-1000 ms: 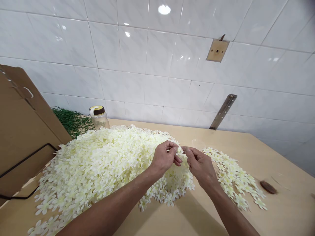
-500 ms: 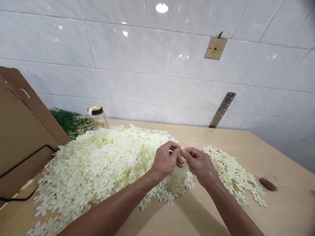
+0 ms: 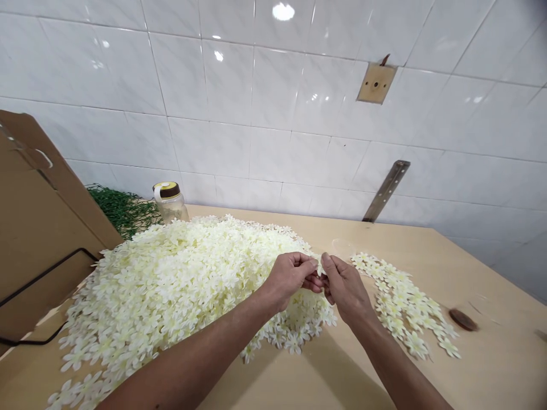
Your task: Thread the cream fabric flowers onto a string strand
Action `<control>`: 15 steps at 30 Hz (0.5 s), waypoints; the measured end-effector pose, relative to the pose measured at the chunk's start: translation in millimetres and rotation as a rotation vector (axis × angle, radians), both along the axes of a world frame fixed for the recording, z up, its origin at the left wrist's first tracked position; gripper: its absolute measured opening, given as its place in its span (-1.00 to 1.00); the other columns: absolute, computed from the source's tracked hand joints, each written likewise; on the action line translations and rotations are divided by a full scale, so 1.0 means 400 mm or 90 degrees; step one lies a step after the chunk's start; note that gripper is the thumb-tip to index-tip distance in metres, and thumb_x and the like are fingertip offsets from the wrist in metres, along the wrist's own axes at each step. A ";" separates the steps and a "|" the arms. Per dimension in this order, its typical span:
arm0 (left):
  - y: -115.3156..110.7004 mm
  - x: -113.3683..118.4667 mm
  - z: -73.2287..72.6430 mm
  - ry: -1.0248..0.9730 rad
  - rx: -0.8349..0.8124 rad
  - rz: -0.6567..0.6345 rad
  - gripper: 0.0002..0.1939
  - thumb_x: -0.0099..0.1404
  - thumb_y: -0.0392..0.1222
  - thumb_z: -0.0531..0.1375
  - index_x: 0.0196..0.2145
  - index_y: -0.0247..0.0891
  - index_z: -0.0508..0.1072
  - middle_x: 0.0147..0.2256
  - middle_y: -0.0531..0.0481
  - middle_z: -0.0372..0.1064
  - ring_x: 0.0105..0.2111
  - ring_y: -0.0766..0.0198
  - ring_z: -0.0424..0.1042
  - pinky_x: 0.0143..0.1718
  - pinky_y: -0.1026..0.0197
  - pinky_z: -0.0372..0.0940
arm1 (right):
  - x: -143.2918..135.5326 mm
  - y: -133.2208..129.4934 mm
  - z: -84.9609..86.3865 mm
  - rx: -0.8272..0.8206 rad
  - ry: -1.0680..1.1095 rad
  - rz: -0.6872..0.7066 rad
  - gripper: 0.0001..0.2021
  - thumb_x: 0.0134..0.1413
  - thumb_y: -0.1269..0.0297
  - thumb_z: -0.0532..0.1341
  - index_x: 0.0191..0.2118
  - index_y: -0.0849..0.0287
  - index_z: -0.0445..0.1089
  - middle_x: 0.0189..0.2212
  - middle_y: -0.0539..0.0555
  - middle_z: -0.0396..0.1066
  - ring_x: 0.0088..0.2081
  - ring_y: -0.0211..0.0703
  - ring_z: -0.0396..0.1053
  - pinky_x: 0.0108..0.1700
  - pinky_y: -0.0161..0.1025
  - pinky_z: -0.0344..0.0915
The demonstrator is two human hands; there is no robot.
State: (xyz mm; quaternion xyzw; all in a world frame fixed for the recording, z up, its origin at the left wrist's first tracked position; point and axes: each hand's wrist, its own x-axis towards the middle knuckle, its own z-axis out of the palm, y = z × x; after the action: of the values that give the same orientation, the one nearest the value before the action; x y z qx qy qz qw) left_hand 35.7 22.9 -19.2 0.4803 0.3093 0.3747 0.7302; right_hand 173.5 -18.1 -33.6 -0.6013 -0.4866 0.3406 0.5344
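My left hand [image 3: 294, 274] and my right hand [image 3: 343, 283] meet in the middle, above the right end of a large heap of pale cream artificial flowers [image 3: 188, 273]. Between the fingertips of both hands is one small artificial flower [image 3: 319, 266], pinched from either side and partly covered by the fingers. To the right of my right hand, a smaller spread of the same flowers [image 3: 399, 299] trails over the table [image 3: 482, 273]. A fine clear thread [image 3: 342, 244] seems to curl on the table just behind that spread.
A dark oval object [image 3: 464, 320] lies at the right. Behind the heap stand a clear bottle with a brown and yellow lid [image 3: 170, 202] and green netting [image 3: 123, 210]. Cardboard [image 3: 47, 188] rises at the left. A metal strip [image 3: 387, 191] leans on the tiled wall.
The pinched flower now shows more between my fingertips. Both hands have dipped slightly, and my right thumb is now raised straighter. The heap looks the same.
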 end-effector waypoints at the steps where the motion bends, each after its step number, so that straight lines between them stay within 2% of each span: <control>1: -0.001 0.000 0.001 0.001 -0.001 0.001 -0.81 0.27 -0.19 0.26 -0.39 -0.41 0.44 -0.55 -0.11 0.44 -0.57 0.30 0.45 -0.39 0.17 0.45 | -0.002 -0.002 0.001 0.005 -0.022 -0.003 -0.50 0.14 -0.19 0.14 -0.57 0.11 0.12 -0.72 -0.13 0.08 -0.72 -0.34 0.04 -0.71 -0.37 0.04; 8: 0.000 0.002 0.003 -0.012 0.018 0.057 -0.74 0.15 -0.15 0.37 -0.34 -0.39 0.44 -0.54 -0.05 0.42 -0.56 0.31 0.46 -0.38 0.19 0.46 | -0.003 -0.010 0.010 0.027 -0.130 -0.037 -0.48 0.15 -0.21 0.11 -0.60 0.12 0.23 -0.79 -0.07 0.19 -0.73 -0.25 0.18 -0.64 -0.33 0.16; 11: 0.002 0.008 -0.011 0.003 0.062 0.105 -0.71 0.09 -0.20 0.41 -0.30 -0.37 0.44 -0.53 0.00 0.41 -0.55 0.29 0.48 -0.39 0.18 0.47 | -0.003 -0.008 0.013 0.025 -0.128 -0.041 -0.47 0.16 -0.21 0.10 -0.61 0.12 0.24 -0.79 -0.05 0.21 -0.72 -0.24 0.21 -0.62 -0.33 0.20; 15: 0.007 0.010 -0.022 0.068 0.103 0.131 -0.78 0.13 -0.26 0.36 -0.28 -0.36 0.45 -0.52 -0.01 0.43 -0.54 0.25 0.51 -0.42 0.20 0.46 | -0.001 -0.003 0.010 0.011 -0.118 -0.039 -0.49 0.16 -0.19 0.11 -0.58 0.13 0.28 -0.77 -0.07 0.22 -0.74 -0.25 0.22 -0.65 -0.34 0.18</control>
State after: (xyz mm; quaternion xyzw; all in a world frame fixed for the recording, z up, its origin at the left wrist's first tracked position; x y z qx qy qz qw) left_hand 39.8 25.8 -27.8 0.5226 0.3645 0.4450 0.6293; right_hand 173.2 -19.5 -29.4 -0.6403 -0.5179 0.2628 0.5027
